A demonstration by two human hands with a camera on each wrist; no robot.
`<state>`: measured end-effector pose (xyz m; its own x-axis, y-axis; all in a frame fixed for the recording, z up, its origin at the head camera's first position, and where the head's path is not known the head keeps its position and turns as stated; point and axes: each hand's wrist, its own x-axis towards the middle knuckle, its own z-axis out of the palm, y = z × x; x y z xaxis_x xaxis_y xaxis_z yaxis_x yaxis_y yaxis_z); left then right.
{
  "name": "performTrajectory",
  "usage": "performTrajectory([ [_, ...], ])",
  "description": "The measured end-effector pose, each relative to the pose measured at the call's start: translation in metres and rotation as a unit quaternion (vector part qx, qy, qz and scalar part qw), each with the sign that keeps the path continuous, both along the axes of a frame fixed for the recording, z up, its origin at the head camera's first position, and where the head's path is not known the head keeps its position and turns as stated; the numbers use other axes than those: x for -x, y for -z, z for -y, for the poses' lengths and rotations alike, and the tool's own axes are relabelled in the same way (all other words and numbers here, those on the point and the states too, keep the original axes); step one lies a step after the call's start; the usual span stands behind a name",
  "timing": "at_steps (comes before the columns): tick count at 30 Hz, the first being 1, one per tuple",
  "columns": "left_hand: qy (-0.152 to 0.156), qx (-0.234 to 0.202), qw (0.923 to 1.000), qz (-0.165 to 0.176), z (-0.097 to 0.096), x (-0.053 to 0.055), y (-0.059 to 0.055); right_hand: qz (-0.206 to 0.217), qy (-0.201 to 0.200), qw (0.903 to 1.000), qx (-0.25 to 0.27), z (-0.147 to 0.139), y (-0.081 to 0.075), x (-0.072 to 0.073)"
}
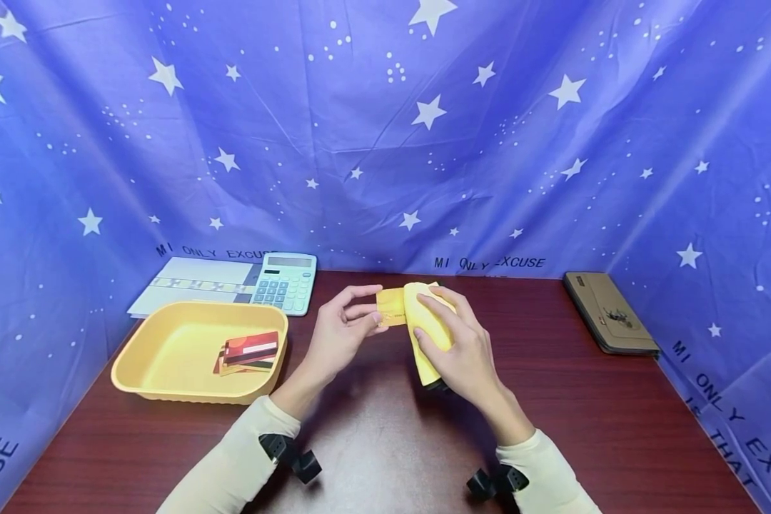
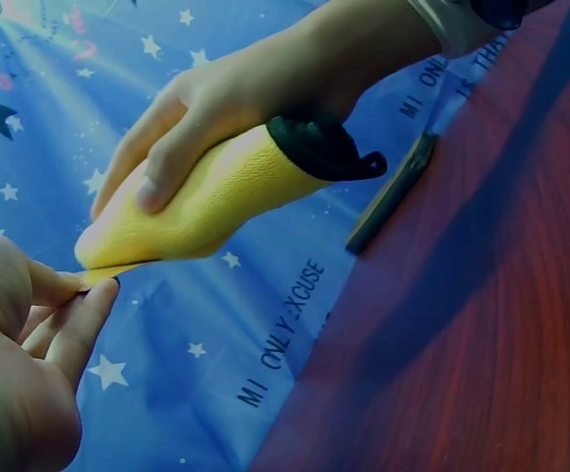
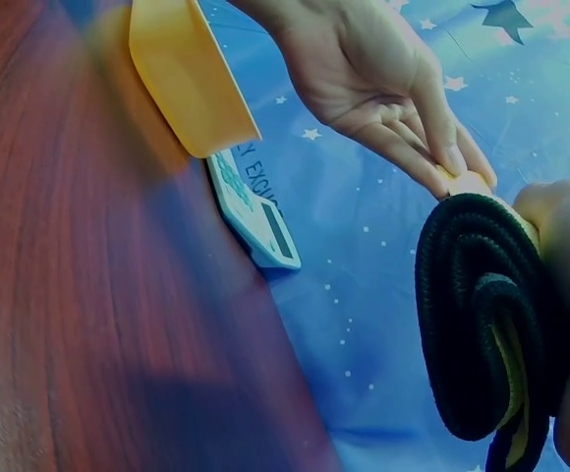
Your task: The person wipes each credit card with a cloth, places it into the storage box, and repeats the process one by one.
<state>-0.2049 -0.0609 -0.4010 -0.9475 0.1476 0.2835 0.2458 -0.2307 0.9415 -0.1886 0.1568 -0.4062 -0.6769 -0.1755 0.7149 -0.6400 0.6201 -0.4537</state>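
Between thumb and fingers, my left hand [image 1: 342, 327] pinches the left end of a yellow card [image 1: 390, 307]. My right hand [image 1: 465, 341] grips a folded yellow cloth [image 1: 429, 335] with a dark edge, laid over the card's right end. In the left wrist view the cloth [image 2: 192, 202] bulges as a thick roll above the thin card. The right wrist view shows the cloth's dark end [image 3: 477, 315] rolled in several layers, with the left hand [image 3: 388, 88] beyond it. Both hands are raised over the table.
At left stands a yellow plastic basin [image 1: 167, 389] with several cards [image 1: 250, 351] inside. Behind it lie a light-blue calculator [image 1: 285, 285] and a white flat box or book [image 1: 186, 275]. A brown wallet [image 1: 610, 314] lies at the far right, near the starry blue curtain [image 1: 360, 128].
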Motion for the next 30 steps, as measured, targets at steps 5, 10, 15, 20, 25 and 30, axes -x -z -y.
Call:
performTrajectory([
  [5, 0.01, -0.002, 0.9999, -0.001, -0.005, -0.003, 0.001, -0.005, -0.016, 0.9999, -0.002, 0.006, 0.0, -0.005],
  [10, 0.017, -0.002, 0.9998, -0.006, -0.007, -0.005, 0.002, -0.013, -0.028, 0.9995, -0.007, 0.013, -0.002, -0.011],
  [15, 0.021, 0.004, 0.9998, -0.007, -0.007, -0.005, 0.004, -0.022, -0.025, 0.999, -0.029, 0.016, -0.003, -0.014],
  [20, 0.019, 0.008, 0.9998, -0.006, -0.007, -0.005, 0.004, -0.035, -0.014, 0.998, -0.051, 0.017, -0.003, -0.014],
  [25, 0.011, 0.005, 0.9999, -0.001, -0.005, -0.002, 0.003, -0.059, 0.007, 0.9961, -0.064, 0.014, -0.002, -0.011],
  [30, 0.006, -0.001, 1.0, 0.005, -0.002, -0.002, -0.001, -0.063, 0.022, 0.996, -0.058, 0.008, -0.003, -0.007],
])
